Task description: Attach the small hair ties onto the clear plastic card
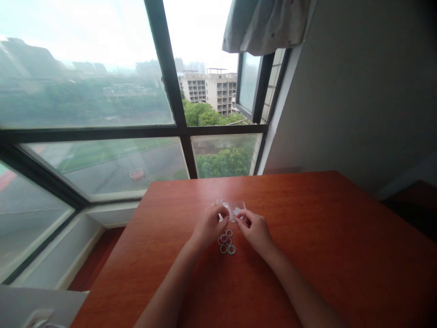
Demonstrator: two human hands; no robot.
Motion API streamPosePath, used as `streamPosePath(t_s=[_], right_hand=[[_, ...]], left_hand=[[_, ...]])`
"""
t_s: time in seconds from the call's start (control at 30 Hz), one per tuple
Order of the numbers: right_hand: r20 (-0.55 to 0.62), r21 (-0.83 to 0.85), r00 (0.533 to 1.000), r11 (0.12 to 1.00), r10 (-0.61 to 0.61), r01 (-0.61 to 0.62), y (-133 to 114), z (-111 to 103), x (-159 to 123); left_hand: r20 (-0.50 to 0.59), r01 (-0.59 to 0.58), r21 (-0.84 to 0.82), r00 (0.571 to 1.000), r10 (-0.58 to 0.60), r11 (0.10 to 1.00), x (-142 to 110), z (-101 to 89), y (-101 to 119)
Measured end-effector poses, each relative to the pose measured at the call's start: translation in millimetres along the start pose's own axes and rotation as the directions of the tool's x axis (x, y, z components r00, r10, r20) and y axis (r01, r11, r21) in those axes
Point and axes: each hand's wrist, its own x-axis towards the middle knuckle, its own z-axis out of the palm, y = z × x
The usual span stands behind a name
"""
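Both of my hands meet over the middle of a reddish wooden table (307, 255). My left hand (208, 225) and my right hand (254, 230) each pinch an edge of a small clear plastic bag (235, 208), with their fingers closed on it. The bag is held just above the tabletop, slightly beyond my fingers. A small cluster of several metal rings (226, 243) lies on the table between my wrists, right below the bag.
The table stands against a large window with a dark frame (177, 118); its far edge nearly meets the sill. A grey wall (358, 91) rises on the right and a curtain (266, 23) hangs above. A white object (37, 316) shows at the lower left.
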Motion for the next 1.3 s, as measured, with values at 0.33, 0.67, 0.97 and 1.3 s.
streamPosePath(t_s=[0.33,0.67,0.97,1.3], right_hand=[[0.181,-0.122,0.983,0.992,0.041,-0.019,4,6,-2],[0.209,-0.229,0.976,0.973,0.065,-0.015,1,5,-4],[0.229,-0.249,0.970,0.968,0.079,-0.020,-4,2,-7],[0.256,-0.245,0.963,0.969,0.086,-0.021,-4,2,-6]], left_hand=[[-0.177,0.140,0.149,0.978,-0.113,0.979,14,-5.1,-16],[-0.170,0.152,0.228,0.979,-0.114,0.962,26,-6.6,-17],[-0.183,0.132,0.226,0.979,-0.091,0.965,32,-3.1,-18],[-0.207,0.148,0.235,0.973,-0.100,0.961,24,-9.7,-19]])
